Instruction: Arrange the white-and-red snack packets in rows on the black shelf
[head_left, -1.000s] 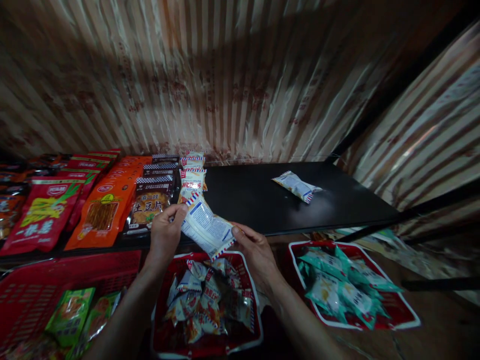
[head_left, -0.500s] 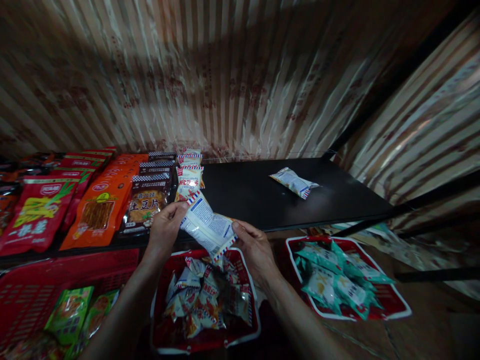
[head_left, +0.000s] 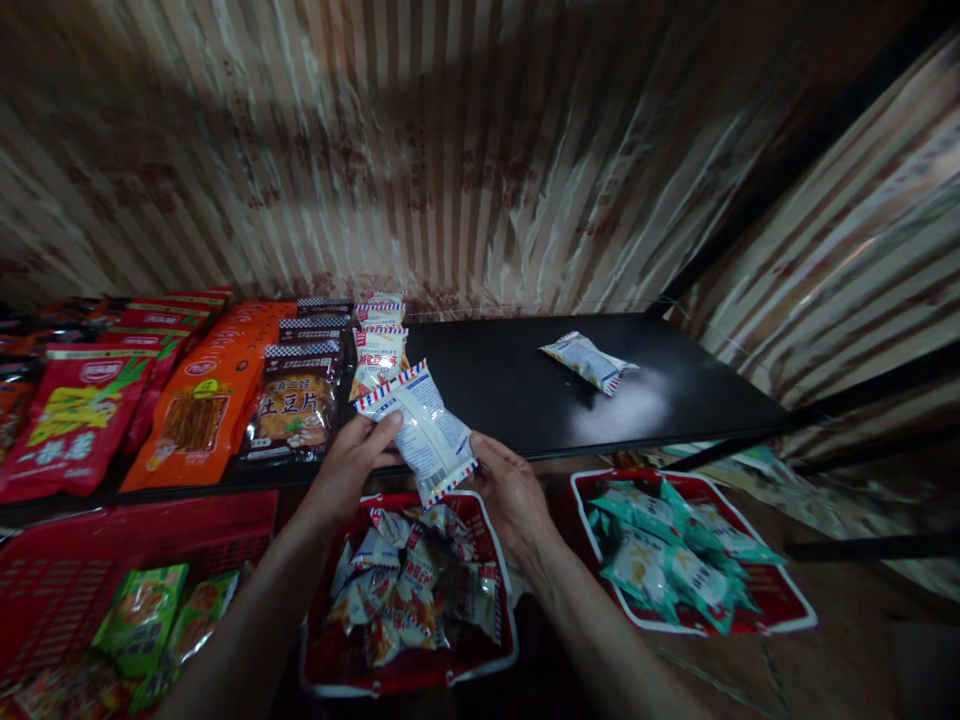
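Both hands hold one white snack packet (head_left: 420, 428) with a red-and-blue striped edge, its printed back facing me, just in front of the black shelf (head_left: 525, 400). My left hand (head_left: 352, 462) pinches its left side. My right hand (head_left: 510, 485) grips its lower right corner. Below the hands sits a red basket (head_left: 409, 590) with several similar packets. A row of the same packets (head_left: 379, 345) lies on the shelf just behind the held one.
One loose packet (head_left: 589, 362) lies further right on the shelf. Red, orange and brown snack bags (head_left: 187, 400) fill the shelf's left part. A red basket of teal packets (head_left: 686, 560) stands at right, and another red basket with green packs (head_left: 135, 620) at left. Striped foil sheeting lines the back and the right side.
The packet has been lifted slightly and turned more upright, toward the row of packets on the shelf. Both hands kept their grip.
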